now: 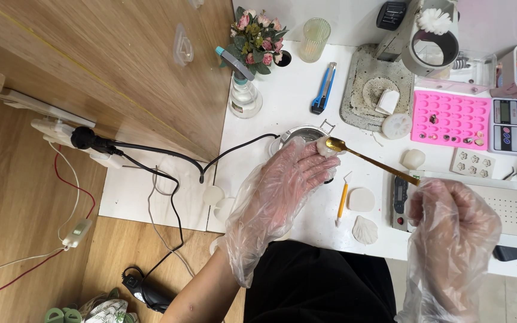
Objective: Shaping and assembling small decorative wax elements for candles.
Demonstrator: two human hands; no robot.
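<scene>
- Gold-coloured metal spoon with a long thin handle (366, 158) is pinched at its far end by the right hand (450, 224), fingers closed round the handle inside a loose clear plastic glove; its bowl reaches over to the left hand.
- Left hand (285, 185), gloved the same way, lies palm down with fingers stretched out and together over a small round steel pot (297, 134) on the white counter (282, 101); its fingertips touch a small soft white lump (325, 149) just under the spoon's bowl. It grips nothing that I can see.
- That lump looks pale, moist and pasty, so I'd judge it light, soft and sticky, easily squashed or smeared; it is better scooped from beneath with the spoon than pinched.
- The spoon seems stiff and light, though slim and smooth, and under a slack glove it could twist; holding nearer the middle of the handle would steady it.
- Just beside the left hand lie a yellow-handled pointed tool (342, 203), a white shell-shaped cast piece (364, 230) and a white rounded flat piece (361, 199); these look hard but brittle, best lifted by their edges.
- Farther off stand a pink silicone mould tray (450, 119), a small digital scale (510, 125), a blue utility knife (324, 87), a glass bottle with a grey spout (243, 96) and a pot of pink artificial roses (257, 39).
- A black power cable (151, 157) trails from the pot off the counter's edge.
</scene>
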